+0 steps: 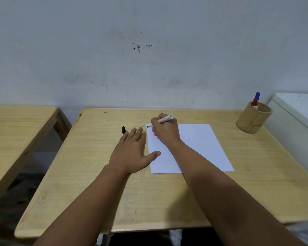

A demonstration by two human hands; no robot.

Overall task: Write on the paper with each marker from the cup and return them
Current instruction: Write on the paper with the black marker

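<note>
A white sheet of paper (pixel 199 144) lies on the wooden table (pixel 114 192). My right hand (pixel 165 129) grips a white marker (pixel 165 119), its tip down at the paper's far left corner beside small blue and red marks (pixel 148 127). My left hand (pixel 132 151) lies flat, fingers apart, on the table at the paper's left edge, thumb on the sheet. A black marker cap (pixel 123 129) lies just beyond its fingertips. A bamboo cup (pixel 252 118) at the far right holds a red-capped marker (pixel 255 103) and a blue-capped marker (pixel 257 96).
A second wooden table (pixel 16 125) stands to the left across a gap. A white cabinet or appliance (pixel 297 118) abuts the table's right side behind the cup. A grey wall runs along the table's far edge.
</note>
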